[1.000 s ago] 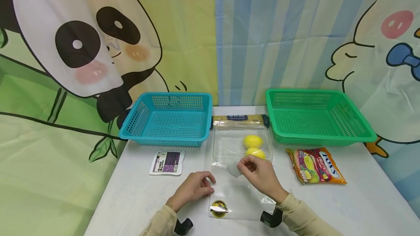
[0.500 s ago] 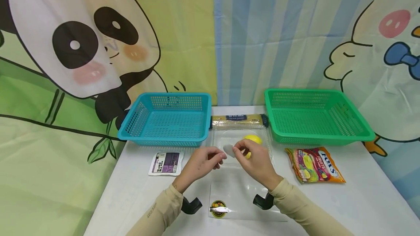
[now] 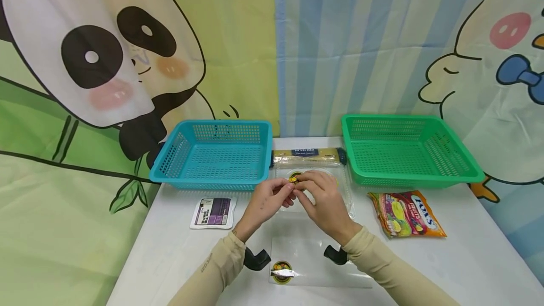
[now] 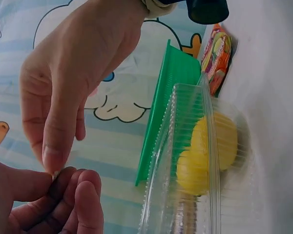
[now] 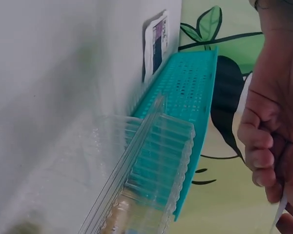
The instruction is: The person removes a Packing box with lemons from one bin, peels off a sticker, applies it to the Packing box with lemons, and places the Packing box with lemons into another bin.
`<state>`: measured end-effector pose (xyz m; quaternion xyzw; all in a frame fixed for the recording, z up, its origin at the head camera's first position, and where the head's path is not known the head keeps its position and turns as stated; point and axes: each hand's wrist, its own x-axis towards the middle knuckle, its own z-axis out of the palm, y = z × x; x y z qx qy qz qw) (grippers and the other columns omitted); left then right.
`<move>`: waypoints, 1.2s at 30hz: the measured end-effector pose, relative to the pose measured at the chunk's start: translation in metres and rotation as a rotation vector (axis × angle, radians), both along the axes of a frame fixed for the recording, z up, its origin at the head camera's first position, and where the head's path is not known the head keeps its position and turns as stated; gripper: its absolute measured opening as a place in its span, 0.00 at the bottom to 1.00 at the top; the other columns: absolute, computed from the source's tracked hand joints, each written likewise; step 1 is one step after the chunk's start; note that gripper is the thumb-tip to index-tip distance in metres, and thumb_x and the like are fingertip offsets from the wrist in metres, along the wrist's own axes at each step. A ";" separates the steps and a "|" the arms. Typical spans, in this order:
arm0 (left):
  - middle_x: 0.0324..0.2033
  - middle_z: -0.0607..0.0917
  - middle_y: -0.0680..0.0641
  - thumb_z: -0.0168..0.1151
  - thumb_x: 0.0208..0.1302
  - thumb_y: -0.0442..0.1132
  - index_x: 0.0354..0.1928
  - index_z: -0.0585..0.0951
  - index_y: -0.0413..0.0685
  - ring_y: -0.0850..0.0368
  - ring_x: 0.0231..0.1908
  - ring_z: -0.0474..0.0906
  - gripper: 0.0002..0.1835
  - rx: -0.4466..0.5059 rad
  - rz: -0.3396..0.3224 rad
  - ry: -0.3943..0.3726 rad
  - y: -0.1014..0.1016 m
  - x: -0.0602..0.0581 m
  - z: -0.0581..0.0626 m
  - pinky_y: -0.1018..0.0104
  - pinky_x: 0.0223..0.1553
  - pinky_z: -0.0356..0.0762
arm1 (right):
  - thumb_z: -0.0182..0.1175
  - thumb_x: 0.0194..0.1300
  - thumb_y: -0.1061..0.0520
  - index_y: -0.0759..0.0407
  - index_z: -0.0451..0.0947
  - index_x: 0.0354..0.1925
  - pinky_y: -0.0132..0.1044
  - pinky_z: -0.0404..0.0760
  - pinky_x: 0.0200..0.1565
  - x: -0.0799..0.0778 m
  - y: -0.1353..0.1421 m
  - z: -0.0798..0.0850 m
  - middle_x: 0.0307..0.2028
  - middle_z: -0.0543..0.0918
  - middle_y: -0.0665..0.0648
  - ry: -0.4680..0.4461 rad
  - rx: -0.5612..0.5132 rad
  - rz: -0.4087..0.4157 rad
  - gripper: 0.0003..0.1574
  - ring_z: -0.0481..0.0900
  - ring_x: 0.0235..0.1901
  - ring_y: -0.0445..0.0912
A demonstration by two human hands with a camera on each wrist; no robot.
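Observation:
My left hand (image 3: pixel 265 202) and right hand (image 3: pixel 320 204) meet fingertip to fingertip over a clear plastic box (image 3: pixel 351 207). Between them they pinch a round black-and-yellow sticker (image 3: pixel 294 176), its printed face partly covered by my fingers. Seen edge-on, the sticker (image 5: pixel 279 214) is a thin white strip in the right wrist view. Two yellow lemons (image 4: pixel 222 141) sit in the box, mostly hidden behind my right hand in the head view. Nearer me, a glossy clear sheet (image 3: pixel 318 263) lies flat with a similar round sticker (image 3: pixel 282 272) at its near left corner.
A blue basket (image 3: pixel 212 185) stands at the back left, a green basket (image 3: pixel 412 182) at the back right. Behind the box lies a pasta packet (image 3: pixel 306 156). A white packet with a purple label (image 3: pixel 212 212) is left, a FOX'S candy bag (image 3: pixel 407 215) right.
My right hand has carried the sticker up from the sheet to above the box. My left hand has left the sheet's edge and joined it. The sticker's printed side now shows.

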<state>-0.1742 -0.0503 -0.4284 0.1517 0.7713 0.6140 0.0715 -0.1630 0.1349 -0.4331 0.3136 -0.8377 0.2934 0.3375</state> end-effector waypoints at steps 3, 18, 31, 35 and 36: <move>0.33 0.88 0.40 0.57 0.76 0.42 0.45 0.85 0.38 0.55 0.30 0.85 0.14 -0.008 0.011 -0.016 0.000 -0.004 -0.002 0.59 0.36 0.87 | 0.76 0.55 0.62 0.58 0.87 0.37 0.54 0.77 0.53 -0.003 0.005 0.000 0.47 0.85 0.59 -0.041 -0.039 -0.016 0.10 0.81 0.51 0.55; 0.32 0.88 0.45 0.61 0.73 0.41 0.39 0.86 0.44 0.52 0.30 0.85 0.09 -0.167 0.052 0.139 0.010 -0.019 -0.008 0.66 0.31 0.84 | 0.69 0.65 0.58 0.57 0.85 0.33 0.37 0.81 0.29 -0.020 0.026 0.000 0.27 0.86 0.52 -0.322 -0.109 -0.139 0.04 0.80 0.25 0.41; 0.30 0.86 0.50 0.65 0.70 0.40 0.35 0.85 0.48 0.60 0.28 0.79 0.06 -0.293 0.126 0.230 0.018 -0.042 -0.010 0.68 0.30 0.79 | 0.69 0.67 0.52 0.57 0.85 0.30 0.37 0.77 0.31 -0.036 0.037 -0.006 0.23 0.85 0.50 -0.480 -0.084 -0.215 0.11 0.80 0.25 0.42; 0.29 0.85 0.51 0.64 0.71 0.41 0.34 0.85 0.49 0.60 0.27 0.75 0.07 -0.370 0.108 0.202 0.023 -0.050 -0.010 0.67 0.28 0.75 | 0.66 0.69 0.55 0.59 0.84 0.31 0.35 0.74 0.30 -0.042 0.038 -0.006 0.23 0.83 0.51 -0.527 -0.055 -0.218 0.11 0.76 0.24 0.42; 0.29 0.84 0.51 0.64 0.71 0.41 0.34 0.85 0.49 0.59 0.26 0.75 0.07 -0.389 0.102 0.196 0.024 -0.052 -0.010 0.67 0.27 0.74 | 0.65 0.69 0.55 0.59 0.84 0.30 0.35 0.73 0.29 -0.043 0.039 -0.006 0.23 0.83 0.52 -0.542 -0.048 -0.221 0.11 0.75 0.24 0.43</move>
